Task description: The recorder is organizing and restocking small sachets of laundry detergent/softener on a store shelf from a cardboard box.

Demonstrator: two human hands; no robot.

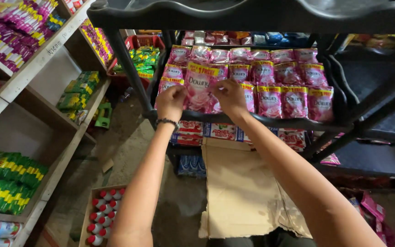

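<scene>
Pinching one pink sachet strip (200, 89) between them, the left hand (170, 101) and right hand (230, 95) hold it over the black rack shelf's front rim (270, 120). More pink sachets (293, 87) crowd rightward of the right hand; below both hands, flattened cardboard (241, 192) covers the floor.

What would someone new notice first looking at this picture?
Most likely the rows of pink sachets filling the dark plastic shelf at the centre, where the left hand and right hand both pinch one pink packet. Next, the green packets stacked on the wooden shelf at lower left, and the box of red-capped bottles on the floor below.
</scene>
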